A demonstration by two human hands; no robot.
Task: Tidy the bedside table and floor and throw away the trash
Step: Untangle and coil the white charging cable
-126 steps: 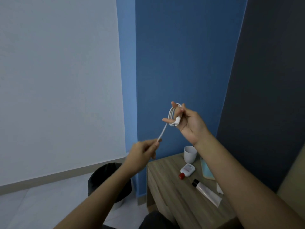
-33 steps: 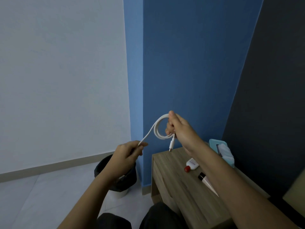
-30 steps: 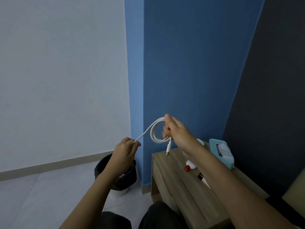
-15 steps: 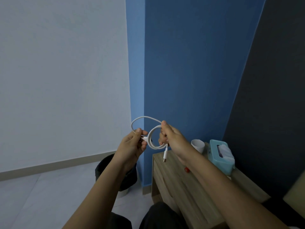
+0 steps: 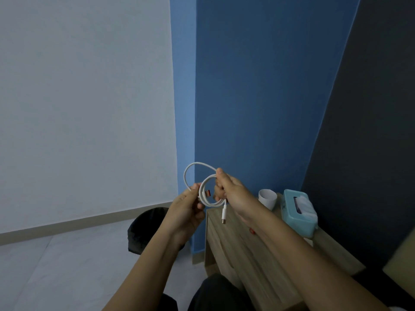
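Observation:
I hold a white charging cable coiled in loops in front of me, above the left edge of the wooden bedside table. My right hand pinches the coil at its top, and one plug hangs down from it. My left hand grips the cable's other end, whose orange-tipped plug points through the coil. A loose loop arches between the two hands.
On the table stand a white cup and a teal tissue box; a red cap peeks from under my right forearm. A black bin sits on the pale floor left of the table, by the blue wall corner.
My left hand has come up and in toward my right hand, bringing the cable's straight end to the coil and forming one more loop. The view has tilted slightly.

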